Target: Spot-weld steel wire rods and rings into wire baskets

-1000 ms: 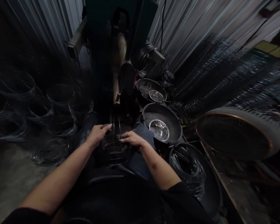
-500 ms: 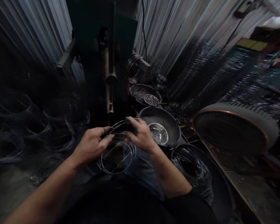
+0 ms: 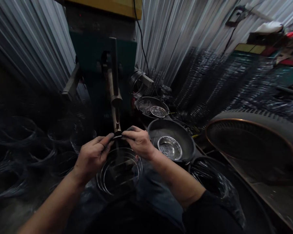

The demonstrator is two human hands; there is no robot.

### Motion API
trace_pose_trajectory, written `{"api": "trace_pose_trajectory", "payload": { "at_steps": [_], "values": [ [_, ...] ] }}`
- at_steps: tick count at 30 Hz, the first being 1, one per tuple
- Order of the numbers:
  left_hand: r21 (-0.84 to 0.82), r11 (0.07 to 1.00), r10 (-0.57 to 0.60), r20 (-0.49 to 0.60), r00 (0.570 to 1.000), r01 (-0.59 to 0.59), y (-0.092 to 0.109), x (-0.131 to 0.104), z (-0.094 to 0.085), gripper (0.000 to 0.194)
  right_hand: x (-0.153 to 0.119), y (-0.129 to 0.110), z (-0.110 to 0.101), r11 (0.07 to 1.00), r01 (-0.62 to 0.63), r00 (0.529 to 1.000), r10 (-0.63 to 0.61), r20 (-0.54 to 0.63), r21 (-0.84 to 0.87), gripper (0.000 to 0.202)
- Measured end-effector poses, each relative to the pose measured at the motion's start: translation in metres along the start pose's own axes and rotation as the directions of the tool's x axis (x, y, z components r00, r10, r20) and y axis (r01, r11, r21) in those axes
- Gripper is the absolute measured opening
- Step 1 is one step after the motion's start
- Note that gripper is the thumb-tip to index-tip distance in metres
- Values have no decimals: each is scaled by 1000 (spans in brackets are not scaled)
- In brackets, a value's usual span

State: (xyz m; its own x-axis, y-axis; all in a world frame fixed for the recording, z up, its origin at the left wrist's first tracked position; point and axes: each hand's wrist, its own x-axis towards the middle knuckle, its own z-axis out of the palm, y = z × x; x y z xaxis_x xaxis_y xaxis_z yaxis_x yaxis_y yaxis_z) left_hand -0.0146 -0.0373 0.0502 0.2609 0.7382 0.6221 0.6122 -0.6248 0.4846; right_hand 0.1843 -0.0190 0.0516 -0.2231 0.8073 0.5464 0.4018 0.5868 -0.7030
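Steel wire-ring frame (image 3: pixel 122 148) sits wearer's side of the machine rod (image 3: pixel 113 112), held rim (image 3: pixel 117 136) crosswise at the rod's tip; contact unclear. Left hand (image 3: pixel 94 154) and right hand (image 3: pixel 140 141) pinch that rim, either side of the tip, about equally near.

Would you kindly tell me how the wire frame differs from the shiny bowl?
The wire frame is open, with thin rings; the shiny bowl has solid walls. The left hand and right hand hold the wire frame; the shiny bowl sits in a dark pan. Both have round outlines.
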Motion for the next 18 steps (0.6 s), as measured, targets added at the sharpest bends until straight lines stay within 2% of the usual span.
{"api": "trace_pose_trajectory", "payload": {
  "at_steps": [3, 5, 7, 11, 18],
  "values": [
    [131, 984, 120, -9, 993, -118, -25, 3, 18, 33, 7, 10, 6, 958, -3, 994, 34, 104, -286, 18],
    [196, 972, 120, 43, 992, -126, -39, 5, 28, 33, 12, 19, 9, 885, -13, 976, 111, 185, -465, 21],
    [206, 974, 73, 120, 990, -96, -49, 9, 37, 32, 18, 28, 12, 815, -21, 953, 192, 236, -580, 22],
    [186, 982, -33, 238, 971, -12, -62, 22, 47, 30, 33, 43, 16, 757, -61, 919, 296, 259, -650, 24],
    [189, 981, -101, 260, 960, 52, -75, 50, 53, 30, 63, 57, 14, 779, -99, 911, 322, 260, -619, 23]
  ]
}}
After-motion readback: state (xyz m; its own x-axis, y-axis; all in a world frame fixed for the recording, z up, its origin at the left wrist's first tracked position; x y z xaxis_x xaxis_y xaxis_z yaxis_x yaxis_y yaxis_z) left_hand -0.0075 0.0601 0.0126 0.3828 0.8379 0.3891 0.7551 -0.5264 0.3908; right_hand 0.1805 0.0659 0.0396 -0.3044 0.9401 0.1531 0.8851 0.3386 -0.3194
